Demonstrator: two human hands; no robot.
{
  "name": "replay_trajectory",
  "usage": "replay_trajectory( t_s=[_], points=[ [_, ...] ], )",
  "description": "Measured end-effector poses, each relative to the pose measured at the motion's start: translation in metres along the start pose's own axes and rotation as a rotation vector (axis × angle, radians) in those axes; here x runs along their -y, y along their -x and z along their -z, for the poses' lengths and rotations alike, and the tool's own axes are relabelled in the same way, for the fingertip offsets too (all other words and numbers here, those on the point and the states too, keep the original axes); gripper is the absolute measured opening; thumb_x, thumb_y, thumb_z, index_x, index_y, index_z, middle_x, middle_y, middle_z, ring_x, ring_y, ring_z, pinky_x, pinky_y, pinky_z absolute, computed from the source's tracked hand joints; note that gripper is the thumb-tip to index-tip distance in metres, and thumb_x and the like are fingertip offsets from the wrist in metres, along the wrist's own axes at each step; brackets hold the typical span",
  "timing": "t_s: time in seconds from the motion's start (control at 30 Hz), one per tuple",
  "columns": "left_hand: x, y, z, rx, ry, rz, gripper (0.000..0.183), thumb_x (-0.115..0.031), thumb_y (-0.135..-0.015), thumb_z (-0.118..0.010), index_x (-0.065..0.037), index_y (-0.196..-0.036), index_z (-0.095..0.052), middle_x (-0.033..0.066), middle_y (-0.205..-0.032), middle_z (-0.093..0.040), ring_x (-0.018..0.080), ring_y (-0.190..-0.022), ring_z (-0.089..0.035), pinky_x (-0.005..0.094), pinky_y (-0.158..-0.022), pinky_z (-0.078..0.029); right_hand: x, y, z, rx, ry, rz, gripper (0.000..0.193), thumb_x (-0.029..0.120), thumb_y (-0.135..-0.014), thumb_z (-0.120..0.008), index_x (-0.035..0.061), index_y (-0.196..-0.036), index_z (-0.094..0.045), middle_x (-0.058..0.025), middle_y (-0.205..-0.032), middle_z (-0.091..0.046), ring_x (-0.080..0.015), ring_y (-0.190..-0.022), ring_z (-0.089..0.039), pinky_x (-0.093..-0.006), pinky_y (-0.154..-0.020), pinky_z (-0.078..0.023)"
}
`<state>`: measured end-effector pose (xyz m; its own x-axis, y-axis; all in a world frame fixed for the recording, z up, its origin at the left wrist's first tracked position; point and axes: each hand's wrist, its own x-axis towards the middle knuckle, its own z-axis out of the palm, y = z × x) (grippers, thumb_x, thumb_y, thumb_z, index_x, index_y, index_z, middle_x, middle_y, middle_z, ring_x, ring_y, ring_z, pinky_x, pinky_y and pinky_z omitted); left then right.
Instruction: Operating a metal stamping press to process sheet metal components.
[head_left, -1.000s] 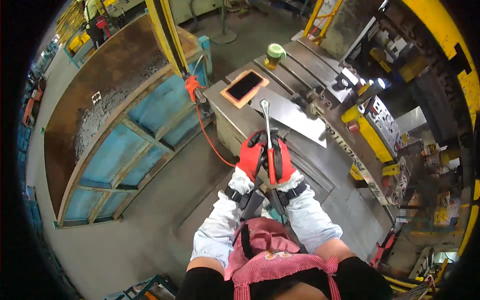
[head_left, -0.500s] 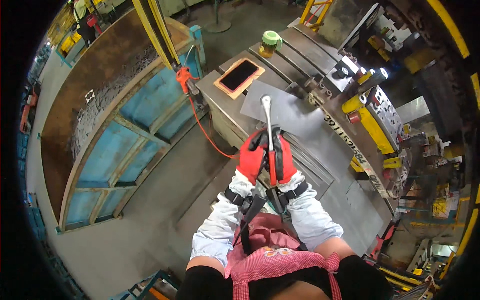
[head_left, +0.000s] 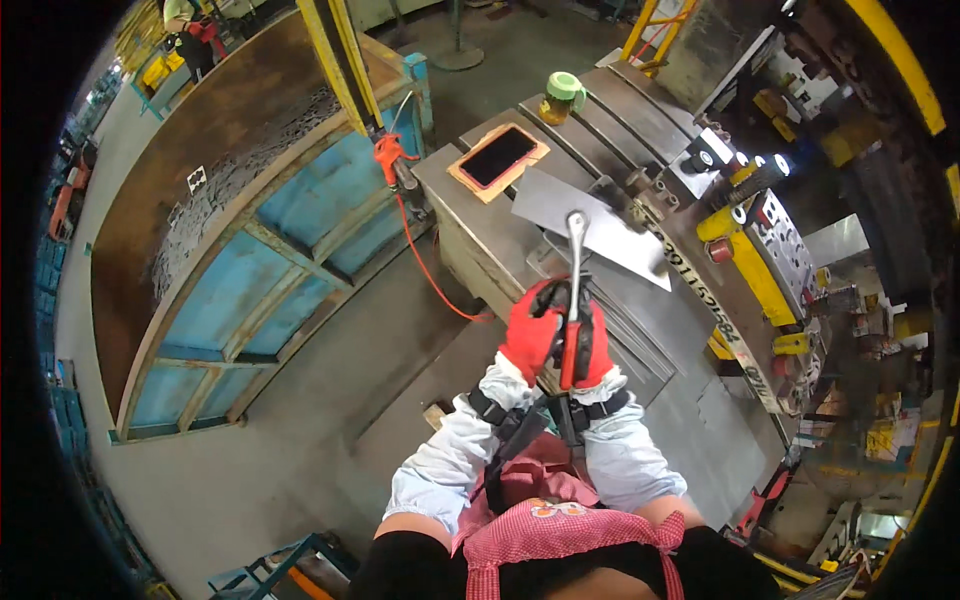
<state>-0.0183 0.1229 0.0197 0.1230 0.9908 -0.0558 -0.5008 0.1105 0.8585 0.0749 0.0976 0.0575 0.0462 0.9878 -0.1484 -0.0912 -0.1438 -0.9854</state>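
**Red-handled ratchet wrench [head_left: 575, 285] gripped, head toward 12 o'clock**

The ratchet wrench is in front of the wearer's body, its handle toward 6 o'clock and its round silver head seen against a bare metal sheet [head_left: 625, 245]. The right hand [head_left: 595, 350], in a red and black glove, is closed around the handle. The left hand [head_left: 530, 335], gloved alike, is curled just beside it at about 9 o'clock; whether its fingers actually bear on the tool, I cannot tell.

Clock directions run from the wrench's middle. The pale sleeves [head_left: 635, 455] come in from 5 and 7 o'clock, dark straps [head_left: 604, 406] at the wrists, with a pink checked apron [head_left: 590, 535] at 6.

The sheet lies on a grooved steel table [head_left: 480, 225], spanning 11 to 2 o'clock. Also on the table, a phone [head_left: 500, 158] rests on a tan pad [head_left: 535, 154] at 11 o'clock, and a green-lidded mug [head_left: 562, 98] of amber liquid stands near 12. Between 2 and 3 is a yellow-sided block [head_left: 765, 275] with a holed top.

At 10 o'clock an orange air gun [head_left: 392, 158] hangs beside a yellow post [head_left: 340, 65]. A blue-panelled bin [head_left: 215, 320] of grey scrap [head_left: 225, 205] stands around 9, and another person [head_left: 190, 40] is far off toward 10.
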Motion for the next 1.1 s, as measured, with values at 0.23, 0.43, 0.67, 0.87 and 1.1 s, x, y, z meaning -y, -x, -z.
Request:
replay_trajectory(
  t_s=[0.23,0.43,0.67,0.87,1.1],
  points=[
    [-0.038,0.001,-0.024,0.008,-0.009,-0.107,0.034,0.000,-0.080,-0.046,0.000,-0.113,-0.054,0.0081,-0.102,-0.060,0.0169,-0.095,-0.056,0.0287,-0.086,-0.043,0.039,-0.005,-0.004,0.089,-0.056,0.188,0.019,0.021,-0.091,-0.045,0.0044,-0.091,-0.054,0.0017,-0.078,-0.055,-0.0079,-0.067,-0.049,-0.0228,-0.059,-0.042],
    [-0.009,0.003,0.006,-0.228,0.192,0.131,0.023,-0.010,-0.087,-0.048,-0.002,-0.107,-0.058,0.0065,-0.085,-0.063,0.0147,-0.072,-0.059,0.0262,-0.066,-0.049,0.019,-0.002,-0.014,0.143,-0.057,0.071,0.019,0.025,-0.090,-0.048,0.0077,-0.090,-0.055,0.0044,-0.074,-0.053,-0.0063,-0.064,-0.048,-0.0218,-0.056,-0.041],
    [-0.035,0.000,-0.002,-0.129,0.058,-0.090,0.026,-0.012,-0.087,-0.049,0.000,-0.109,-0.057,0.0072,-0.095,-0.062,0.0150,-0.083,-0.058,0.0266,-0.075,-0.047,0.004,-0.024,-0.016,0.098,-0.165,-0.009,0.021,0.026,-0.090,-0.046,0.0071,-0.091,-0.056,0.0044,-0.070,-0.051,-0.0042,-0.059,-0.044,-0.0208,-0.051,-0.036],
    [-0.044,-0.004,-0.010,-0.124,0.072,0.117,0.028,-0.009,-0.084,-0.050,-0.001,-0.110,-0.056,0.0058,-0.096,-0.061,0.0127,-0.083,-0.056,0.0260,-0.075,-0.046,0.014,-0.017,0.001,0.183,-0.210,-0.101,0.022,0.026,-0.090,-0.047,0.0057,-0.092,-0.055,0.0030,-0.075,-0.053,-0.0059,-0.063,-0.047,-0.0209,-0.055,-0.039],
    [-0.002,0.008,0.003,-0.175,0.131,0.054,0.034,0.001,-0.079,-0.049,-0.004,-0.112,-0.057,0.0075,-0.099,-0.062,0.0157,-0.091,-0.058,0.0275,-0.082,-0.045,0.018,-0.006,-0.006,0.204,-0.051,0.017,0.018,0.019,-0.090,-0.046,0.0046,-0.094,-0.056,-0.0024,-0.085,-0.058,-0.0113,-0.076,-0.052,-0.0247,-0.069,-0.043]
  ],
)
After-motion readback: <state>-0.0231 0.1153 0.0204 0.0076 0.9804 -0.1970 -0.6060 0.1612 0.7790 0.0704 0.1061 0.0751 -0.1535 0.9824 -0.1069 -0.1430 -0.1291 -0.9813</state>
